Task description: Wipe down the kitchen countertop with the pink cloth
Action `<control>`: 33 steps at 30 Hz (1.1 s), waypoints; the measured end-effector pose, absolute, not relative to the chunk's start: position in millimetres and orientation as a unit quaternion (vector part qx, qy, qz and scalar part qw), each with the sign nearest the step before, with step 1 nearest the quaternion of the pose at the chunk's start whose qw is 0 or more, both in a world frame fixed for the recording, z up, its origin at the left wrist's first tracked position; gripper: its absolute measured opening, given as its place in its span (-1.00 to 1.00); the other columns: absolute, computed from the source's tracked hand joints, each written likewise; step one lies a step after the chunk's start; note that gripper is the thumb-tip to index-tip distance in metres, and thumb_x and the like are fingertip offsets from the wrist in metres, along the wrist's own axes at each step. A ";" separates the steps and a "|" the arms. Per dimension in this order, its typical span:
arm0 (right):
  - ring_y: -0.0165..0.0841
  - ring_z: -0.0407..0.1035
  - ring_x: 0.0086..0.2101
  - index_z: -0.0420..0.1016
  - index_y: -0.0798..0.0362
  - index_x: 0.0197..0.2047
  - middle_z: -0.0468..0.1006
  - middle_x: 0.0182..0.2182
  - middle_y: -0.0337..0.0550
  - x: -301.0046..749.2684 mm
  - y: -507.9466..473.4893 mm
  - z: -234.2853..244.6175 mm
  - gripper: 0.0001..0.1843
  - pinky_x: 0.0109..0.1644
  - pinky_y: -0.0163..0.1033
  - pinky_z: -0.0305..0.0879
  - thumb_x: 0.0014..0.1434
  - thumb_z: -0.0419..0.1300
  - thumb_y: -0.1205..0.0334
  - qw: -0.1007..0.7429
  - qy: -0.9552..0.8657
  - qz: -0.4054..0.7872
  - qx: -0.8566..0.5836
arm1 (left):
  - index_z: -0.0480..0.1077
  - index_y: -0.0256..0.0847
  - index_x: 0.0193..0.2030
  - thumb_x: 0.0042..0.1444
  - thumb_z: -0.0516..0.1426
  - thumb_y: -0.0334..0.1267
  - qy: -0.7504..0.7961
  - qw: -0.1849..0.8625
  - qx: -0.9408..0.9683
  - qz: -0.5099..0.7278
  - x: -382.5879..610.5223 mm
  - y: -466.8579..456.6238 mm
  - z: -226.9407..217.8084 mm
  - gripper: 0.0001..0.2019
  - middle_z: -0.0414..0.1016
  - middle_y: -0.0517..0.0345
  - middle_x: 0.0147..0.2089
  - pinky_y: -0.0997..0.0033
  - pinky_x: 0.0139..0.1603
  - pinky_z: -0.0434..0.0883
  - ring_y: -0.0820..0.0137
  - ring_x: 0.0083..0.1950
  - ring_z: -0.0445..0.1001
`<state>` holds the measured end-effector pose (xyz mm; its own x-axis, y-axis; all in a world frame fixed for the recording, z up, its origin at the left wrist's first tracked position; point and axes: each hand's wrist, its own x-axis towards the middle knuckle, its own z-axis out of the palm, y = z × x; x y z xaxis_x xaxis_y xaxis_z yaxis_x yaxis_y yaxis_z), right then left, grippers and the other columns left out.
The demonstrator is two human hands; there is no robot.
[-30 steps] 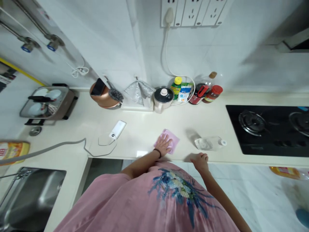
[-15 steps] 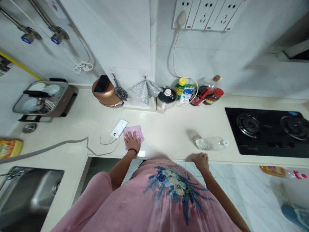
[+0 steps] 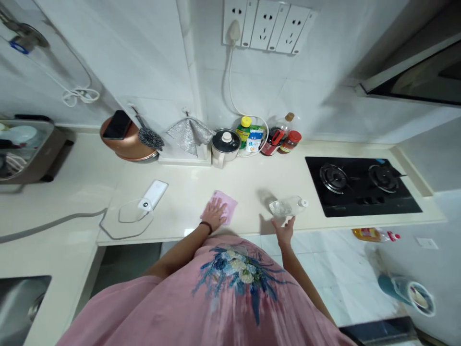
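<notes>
My left hand (image 3: 213, 215) lies flat with spread fingers on a pink cloth (image 3: 225, 209), pressing it onto the cream counter (image 3: 187, 187) near the front edge. My right hand (image 3: 284, 229) is at the counter's front edge with fingers extended, its tips just short of a clear plastic bottle (image 3: 288, 207) lying on its side. It holds nothing.
A white power bank (image 3: 153, 194) with a looped cable lies to the left. Along the wall stand a copper pot with a phone on it (image 3: 122, 139), a brush, a grey rag, a small lidded pot (image 3: 225, 144) and sauce bottles (image 3: 273, 139). A black gas hob (image 3: 360, 185) is at right.
My left hand slid the pink cloth left toward the power bank, then back right to the counter's middle. My right hand lifted from the edge and stretched its fingers toward the bottle.
</notes>
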<state>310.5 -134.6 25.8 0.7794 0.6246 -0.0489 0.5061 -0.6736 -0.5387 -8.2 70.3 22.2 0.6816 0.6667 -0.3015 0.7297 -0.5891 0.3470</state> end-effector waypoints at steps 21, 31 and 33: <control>-0.04 0.29 0.07 0.37 -0.10 0.37 0.44 0.01 0.03 231.7 17.4 107.1 -0.15 0.16 -0.02 0.20 -0.01 0.42 0.14 -0.045 -0.647 0.110 -0.753 | -0.04 -0.13 0.66 0.43 -0.07 0.05 0.709 0.194 0.678 -0.019 -144.8 103.2 26.8 -0.27 -0.42 0.00 0.71 -0.20 0.61 -0.32 -0.04 0.68 -0.50; -0.04 0.34 0.13 0.32 0.02 0.33 0.48 0.14 0.06 267.0 1.3 86.6 -0.13 0.26 0.09 0.29 -0.01 0.39 -0.05 0.233 -0.592 0.158 -0.755 | -0.03 -0.11 0.66 0.43 -0.05 0.05 0.708 0.199 0.677 -0.020 -147.5 103.1 27.2 -0.27 -0.41 0.00 0.71 -0.20 0.61 -0.33 -0.04 0.68 -0.48; -0.04 0.36 0.15 0.31 0.02 0.31 0.48 0.18 0.06 290.9 -11.5 83.4 -0.10 0.31 0.12 0.28 -0.04 0.41 -0.14 0.307 -0.535 0.167 -0.769 | -0.03 -0.12 0.66 0.44 -0.06 0.06 0.710 0.198 0.676 -0.023 -146.7 103.3 26.6 -0.27 -0.44 -0.01 0.71 -0.22 0.60 -0.32 -0.06 0.67 -0.50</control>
